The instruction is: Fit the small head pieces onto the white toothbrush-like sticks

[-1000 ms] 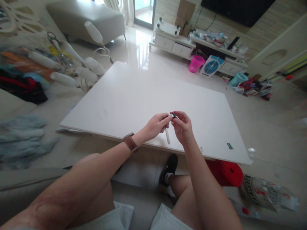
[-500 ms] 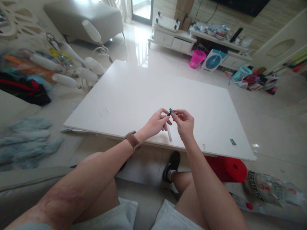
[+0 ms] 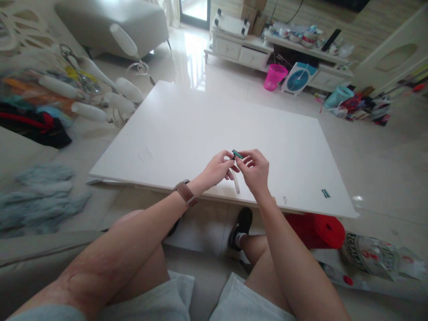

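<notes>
Above the near part of the white table (image 3: 187,125), my two hands meet at a razor. My left hand (image 3: 218,168) is closed on the razor's white handle (image 3: 236,183), whose end slants down toward me below the fingers. A green and black razor head (image 3: 237,154) sits at the top, pinched between thumb and fingers of my right hand (image 3: 257,168). The fingers hide whether head and handle are fully joined. Toward the table's right end lies a small green piece (image 3: 325,193) that looks like more razor heads.
A small clear piece (image 3: 285,200) lies by the near table edge, and thin clear scraps (image 3: 145,154) lie at left. Below the right edge are a red roll (image 3: 329,232) and a printed plastic bag (image 3: 371,256). White lamp arms (image 3: 125,102) stand by the left side.
The razor head has turned so that more of its long green face shows. Both hands stay together at nearly the same spot, and the view has shifted slightly.
</notes>
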`<state>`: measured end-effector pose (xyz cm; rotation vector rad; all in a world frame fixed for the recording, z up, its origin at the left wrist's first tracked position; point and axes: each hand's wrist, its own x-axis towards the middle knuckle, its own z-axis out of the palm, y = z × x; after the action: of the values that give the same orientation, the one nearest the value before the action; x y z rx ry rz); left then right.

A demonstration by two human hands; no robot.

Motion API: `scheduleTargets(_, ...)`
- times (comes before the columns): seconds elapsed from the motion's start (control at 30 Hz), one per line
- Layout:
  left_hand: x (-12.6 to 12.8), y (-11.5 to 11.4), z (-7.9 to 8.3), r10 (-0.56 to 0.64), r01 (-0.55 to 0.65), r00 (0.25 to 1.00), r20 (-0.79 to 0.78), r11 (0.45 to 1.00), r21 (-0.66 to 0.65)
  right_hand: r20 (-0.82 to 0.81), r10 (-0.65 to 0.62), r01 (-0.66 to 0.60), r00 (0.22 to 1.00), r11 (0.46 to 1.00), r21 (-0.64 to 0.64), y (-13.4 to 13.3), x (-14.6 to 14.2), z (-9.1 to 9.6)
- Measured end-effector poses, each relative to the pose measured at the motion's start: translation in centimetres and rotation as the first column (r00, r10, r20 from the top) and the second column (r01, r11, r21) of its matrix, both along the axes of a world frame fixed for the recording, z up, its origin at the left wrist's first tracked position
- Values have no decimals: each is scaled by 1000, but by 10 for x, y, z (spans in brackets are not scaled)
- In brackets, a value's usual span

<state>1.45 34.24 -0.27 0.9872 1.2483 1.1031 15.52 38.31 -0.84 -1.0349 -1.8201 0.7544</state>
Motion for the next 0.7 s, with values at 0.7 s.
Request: scheduleTargets(0.7, 0, 2, -2, 1, -1, 1000, 16, 1000, -1, -26, 1, -1, 1000, 1000, -23, -2, -2, -4)
